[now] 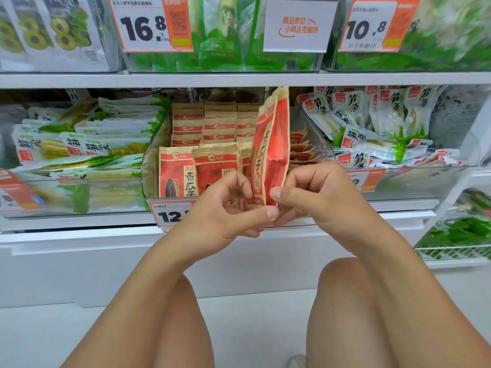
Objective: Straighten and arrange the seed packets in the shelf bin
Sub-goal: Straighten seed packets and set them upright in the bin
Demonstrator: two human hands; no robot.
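Your left hand (233, 208) and right hand (316, 195) both pinch the bottom edge of a red seed packet (273, 144), each grip clamped on it, holding it upright and edge-on in front of the clear shelf bin (154, 160). More packets (196, 155) stand in rows inside that bin, behind an orange price tag (167, 213).
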